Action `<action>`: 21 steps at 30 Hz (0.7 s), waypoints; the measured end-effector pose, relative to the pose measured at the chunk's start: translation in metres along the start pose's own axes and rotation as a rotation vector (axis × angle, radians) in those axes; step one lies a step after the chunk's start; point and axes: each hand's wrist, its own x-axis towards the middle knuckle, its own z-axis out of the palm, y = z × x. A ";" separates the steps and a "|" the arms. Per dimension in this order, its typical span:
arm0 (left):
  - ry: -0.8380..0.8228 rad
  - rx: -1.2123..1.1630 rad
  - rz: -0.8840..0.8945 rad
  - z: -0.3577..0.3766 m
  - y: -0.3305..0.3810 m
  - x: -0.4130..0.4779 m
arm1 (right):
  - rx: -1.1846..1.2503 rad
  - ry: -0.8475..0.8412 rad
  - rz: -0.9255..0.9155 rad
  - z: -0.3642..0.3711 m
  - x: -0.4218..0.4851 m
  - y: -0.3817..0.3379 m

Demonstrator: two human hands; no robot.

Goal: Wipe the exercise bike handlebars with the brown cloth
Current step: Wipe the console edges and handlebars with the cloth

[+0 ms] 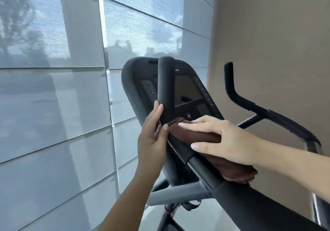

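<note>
A wall of screened window panes is filling the left half of the frame, its mesh weave softening the sky. A matte beige wall is taking up the upper right. Between them the exercise bike's console is tilting up, smooth dark plastic with a glossy screen and small round buttons. The handlebars are curving round it as padded black tubes with a dull, rubbery finish, one upright horn at centre frame and another at right. The brown cloth, soft and thickly folded, is lying over the bar just below the centre horn. The right hand is pressing it down with flat, straight fingers. The left hand is resting straight fingers against the horn while its thumb is pinning the cloth's end. Wiping seems to be happening at the bend. The next move likely calls for sliding the cloth up the horn under steady pressure.
</note>
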 end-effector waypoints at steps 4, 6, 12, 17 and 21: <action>-0.069 0.030 0.036 -0.012 -0.004 0.005 | -0.089 0.321 -0.039 0.003 0.018 -0.017; -0.093 0.095 0.072 -0.018 -0.005 0.008 | -0.124 0.602 -0.105 -0.002 0.042 -0.024; -0.177 0.078 0.148 -0.025 -0.014 0.025 | -0.129 0.766 -0.115 0.018 0.093 -0.023; -0.277 -0.025 0.184 -0.026 -0.025 0.035 | -0.052 0.714 -0.072 0.023 0.080 -0.014; -0.280 -0.097 0.223 -0.024 -0.034 0.037 | -0.082 0.639 -0.012 0.020 0.074 -0.021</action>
